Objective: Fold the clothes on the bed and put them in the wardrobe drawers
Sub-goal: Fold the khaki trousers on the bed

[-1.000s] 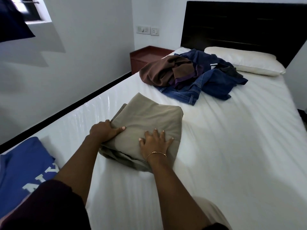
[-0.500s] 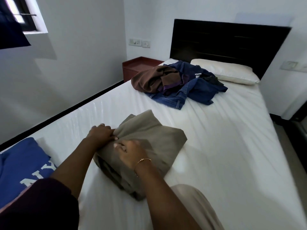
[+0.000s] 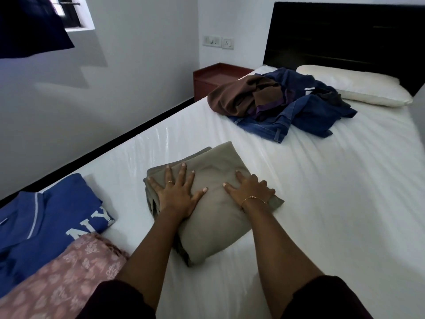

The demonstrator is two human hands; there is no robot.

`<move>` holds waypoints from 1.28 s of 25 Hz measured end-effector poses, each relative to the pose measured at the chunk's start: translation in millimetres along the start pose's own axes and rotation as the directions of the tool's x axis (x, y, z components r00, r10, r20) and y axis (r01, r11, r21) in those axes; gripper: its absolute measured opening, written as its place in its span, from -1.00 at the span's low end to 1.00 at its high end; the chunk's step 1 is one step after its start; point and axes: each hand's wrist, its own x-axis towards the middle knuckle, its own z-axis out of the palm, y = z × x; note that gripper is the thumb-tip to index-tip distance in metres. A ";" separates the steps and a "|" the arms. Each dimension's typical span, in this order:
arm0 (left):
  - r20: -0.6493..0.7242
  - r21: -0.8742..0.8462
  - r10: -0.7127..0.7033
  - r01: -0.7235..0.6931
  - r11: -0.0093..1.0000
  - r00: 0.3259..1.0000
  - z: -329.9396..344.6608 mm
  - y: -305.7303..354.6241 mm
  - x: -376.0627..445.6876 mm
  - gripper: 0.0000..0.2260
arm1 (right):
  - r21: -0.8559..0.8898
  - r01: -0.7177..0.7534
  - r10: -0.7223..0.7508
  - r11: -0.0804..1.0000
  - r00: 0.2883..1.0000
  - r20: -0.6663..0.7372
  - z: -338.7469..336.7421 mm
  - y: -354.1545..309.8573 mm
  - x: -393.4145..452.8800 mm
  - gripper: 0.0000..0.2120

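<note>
Both palms are down flat on the folded khaki garment (image 3: 213,199), fingers spread and straight, pressing rather than gripping. The left hand (image 3: 177,194) covers the garment's left half, fingertips reaching toward its far-left edge, a ring visible on one finger. The right hand (image 3: 250,189) presses the right side near the right corner, a thin bangle at the wrist. Nothing is pinched or curled round; both hands lie loose and flat on the cloth.

The khaki garment sits as a thick rectangular bundle near the middle of the bed (image 3: 322,203), on the white sheet. Its long axis runs diagonally, from the near end close to the person up and slightly left toward the far corner, which points at the wall side. Layered edges show along its left and near sides.

To the left, near the bed's edge, a blue shirt (image 3: 46,222) with white lettering lies flat, and a pink patterned cloth (image 3: 69,272) overlaps its near corner. Further up the bed, well apart from the bundle, an unfolded heap: a brown garment (image 3: 241,97) draped over blue jeans (image 3: 287,118) and other dark blue clothing. A white pillow (image 3: 358,88) lies against the dark headboard (image 3: 345,35). A red-brown bedside table (image 3: 216,77) stands at the bed's far-left corner, its top bare as far as the view shows.
</note>
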 end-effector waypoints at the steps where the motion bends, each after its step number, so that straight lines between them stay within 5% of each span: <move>1: -0.003 0.009 0.002 -0.002 1.000 1.000 0.1 -5.5 2.4 -0.33 | 0.004 0.034 -0.034 0.999 0.999 0.019 1.8 -1.7 -0.7 -0.38; 5: -0.008 0.067 -0.062 0.063 0.996 0.998 0.0 -38.4 7.0 -0.33 | 0.158 0.246 -0.253 0.956 0.967 0.028 4.4 -14.4 -8.7 -0.38; 8: 0.025 0.128 -0.141 0.137 0.982 0.990 -1.8 -82.8 9.5 -0.35 | 0.317 0.486 -0.469 0.814 0.873 -0.135 7.4 -32.2 -24.0 -0.43; 13: 0.003 0.062 -0.283 0.282 0.957 0.959 -13.4 -100.6 15.3 -0.46 | -0.251 0.741 -0.775 0.623 0.627 -0.077 34.6 -83.7 -61.1 -0.18; 16: 0.033 -0.143 -0.238 0.240 0.960 0.971 -10.8 -73.4 8.7 -0.45 | -0.305 0.658 -0.712 0.689 0.694 -0.111 38.7 -102.1 -56.4 -0.32; 23: 0.096 -0.221 -0.383 0.395 0.892 0.919 4.7 -103.2 28.4 -0.24 | -0.275 0.646 -0.702 0.712 0.668 -0.249 57.9 -115.2 -53.0 -0.48; 27: 0.070 -0.238 -0.390 0.395 0.887 0.918 5.3 -107.6 42.7 -0.18 | -0.118 0.720 -0.727 0.684 0.687 -0.019 60.8 -100.6 -35.0 -0.40; 30: 0.006 -0.199 -0.280 0.275 0.941 0.960 5.6 -98.4 35.7 -0.14 | -0.075 0.729 -0.732 0.680 0.680 -0.028 65.4 -95.4 -33.4 -0.45; 32: 0.016 -0.134 -0.088 0.090 0.987 0.996 6.8 -90.6 25.5 -0.10 | -0.105 0.732 -0.737 0.673 0.654 -0.168 66.4 -91.9 -37.1 -0.50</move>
